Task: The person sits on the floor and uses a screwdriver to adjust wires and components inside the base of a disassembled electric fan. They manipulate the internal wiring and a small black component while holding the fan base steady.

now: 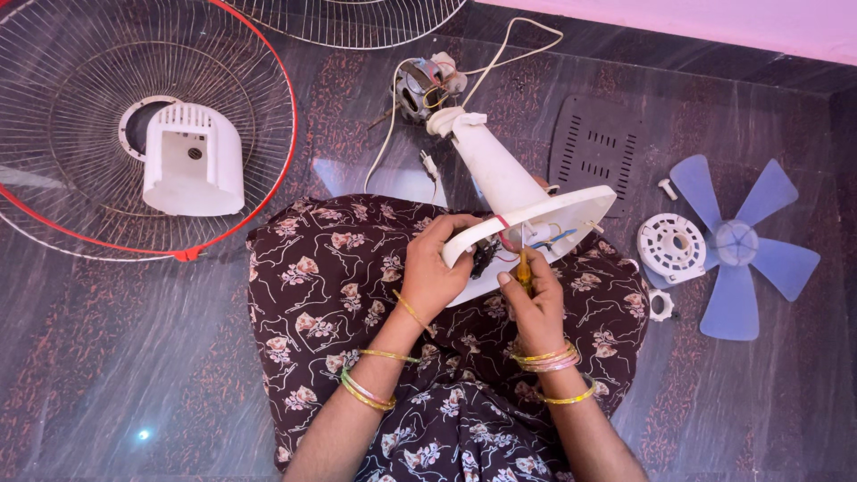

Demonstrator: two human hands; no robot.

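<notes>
Left hand (437, 268): you grip the rim of the white fan base (571, 219).
Right hand (534, 299): you hold a yellow screwdriver (524, 268) at its wiring.

L hand (435, 268) curled in grip, wrist bent; R hand (534, 299) fingers pinched shut; both forearms angled inward.

So the floor (134, 357) is dark polished stone with reddish streaks. Lying on it: a wire grille (116, 116) with a red rim and a white motor cover (192, 161) sitting on top, a second grille (357, 18) at the top edge, the motor (415, 85) with its cord (509, 45), a dark vent plate (594, 143), a blue blade (741, 245), and a white round cap (671, 245).
</notes>
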